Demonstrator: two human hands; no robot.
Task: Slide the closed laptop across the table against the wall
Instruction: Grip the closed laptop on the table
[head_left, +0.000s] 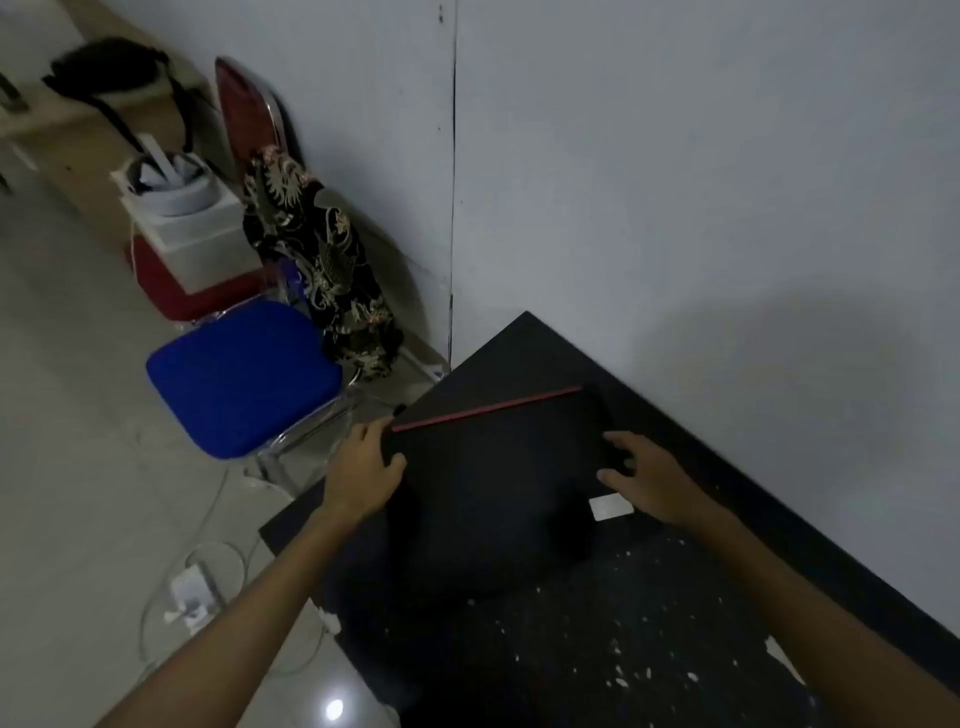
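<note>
Head view, closed laptop (498, 467) between left hand (363, 467), right hand (649, 478), both apparently gripping edges.

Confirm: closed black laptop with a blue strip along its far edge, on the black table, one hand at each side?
Not quite: the head view shows the strip is red, not blue. The rest holds: closed laptop on the table, left hand and right hand at its sides.

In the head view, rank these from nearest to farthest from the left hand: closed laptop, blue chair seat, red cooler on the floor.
From the left hand:
1. Closed laptop, touched at its left edge.
2. Blue chair seat, beside the table, up-left.
3. Red cooler, beyond the chair.
</note>
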